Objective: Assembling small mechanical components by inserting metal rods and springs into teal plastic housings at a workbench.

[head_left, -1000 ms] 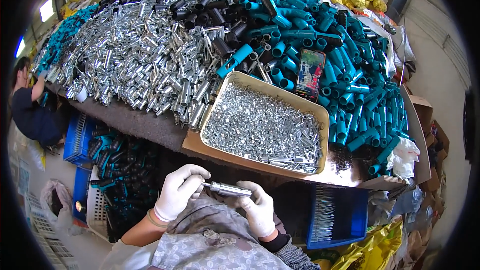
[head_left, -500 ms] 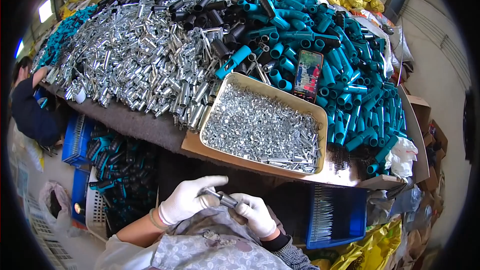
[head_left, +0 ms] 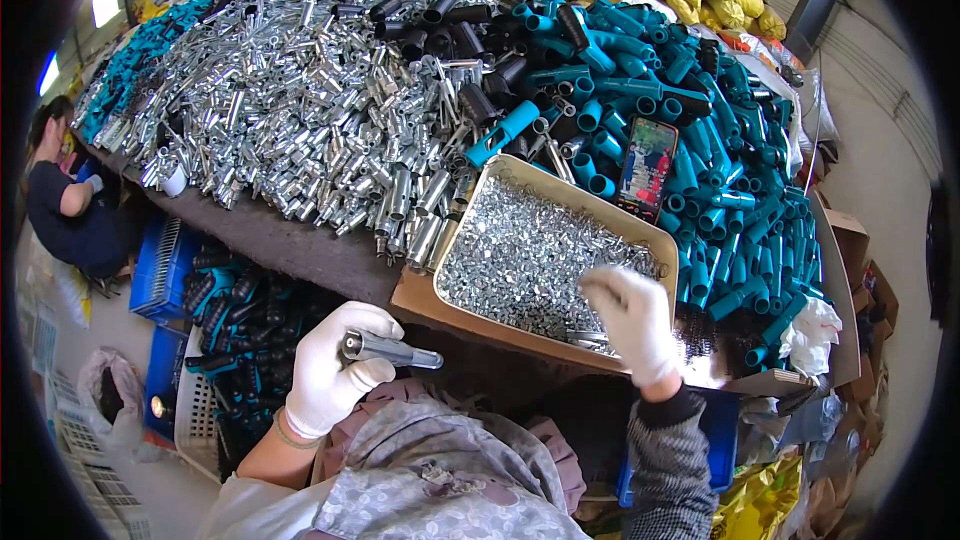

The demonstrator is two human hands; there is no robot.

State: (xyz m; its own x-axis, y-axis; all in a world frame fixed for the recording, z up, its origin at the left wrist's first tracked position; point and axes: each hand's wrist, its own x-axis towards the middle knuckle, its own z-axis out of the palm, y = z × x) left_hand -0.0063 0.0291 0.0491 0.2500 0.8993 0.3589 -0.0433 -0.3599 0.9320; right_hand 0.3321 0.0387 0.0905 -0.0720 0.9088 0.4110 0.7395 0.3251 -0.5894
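My left hand (head_left: 335, 375), in a white glove, is closed around a shiny metal tube (head_left: 392, 349) above my lap. The tube lies nearly level, with its narrower end pointing right. My right hand (head_left: 638, 325), also gloved in white, hangs over the front right part of a cream tray (head_left: 668, 252). Its fingers are curled down and pressed together. Whatever is between the fingertips, if anything, is hidden. Small silver metal pieces (head_left: 520, 250) fill the tray, which stands at the front edge of the heaped table.
Silver metal tubes (head_left: 310, 110) heap up behind and left of the tray, teal tubes (head_left: 740, 230) to its right. A phone (head_left: 650, 165) leans behind the tray. Below stand a blue crate (head_left: 725, 430) and black-and-teal parts (head_left: 245, 340). A person (head_left: 70, 200) sits at far left.
My hands were together at the metal tube. My right hand has let go and moved up and right over the tray. My left hand has drawn left, keeping the tube.
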